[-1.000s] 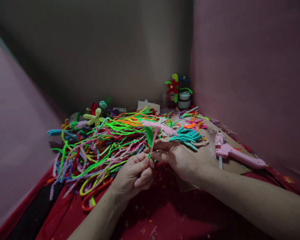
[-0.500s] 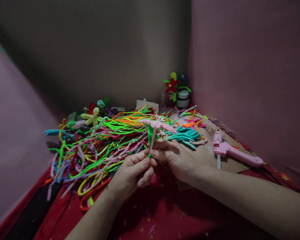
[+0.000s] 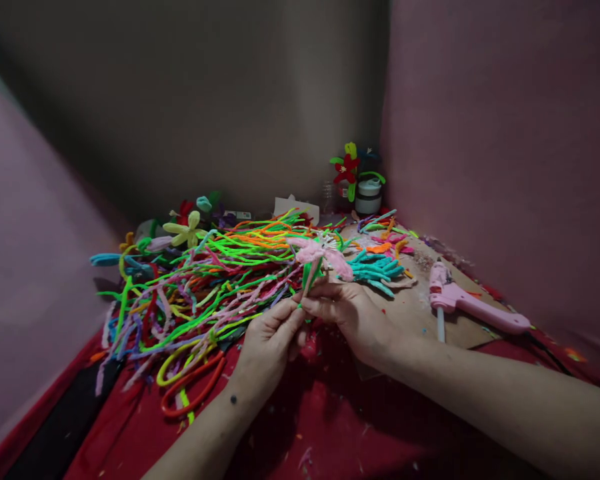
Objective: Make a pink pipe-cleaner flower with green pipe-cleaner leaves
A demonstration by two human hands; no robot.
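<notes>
Between my hands stands a pipe-cleaner flower [image 3: 321, 255] with pale pink petals, whitish tips at its centre and green just below the bloom. My left hand [image 3: 273, 335] pinches the lower end of its stem between thumb and fingers. Close above that, the thumb and fingers of my right hand [image 3: 353, 315] grip the stem too. The fingertips of both hands nearly meet and hide part of the stem. Behind the hands spreads a large heap of coloured pipe cleaners [image 3: 200, 293]. Teal pipe-cleaner pieces [image 3: 377, 268] lie just beyond my right hand.
A pink glue gun [image 3: 473, 308] rests on a brown board [image 3: 405, 317] at the right. A yellow pipe-cleaner flower [image 3: 185, 230] is at the back left. At the back, a red flower [image 3: 347, 169] rises beside a lidded jar [image 3: 369, 198]. Red cloth [image 3: 300, 427] covers the near surface.
The flower has tilted and turned, so its petals and whitish centre now face me more. My left hand has turned slightly at the wrist; both hands keep hold of the stem.
</notes>
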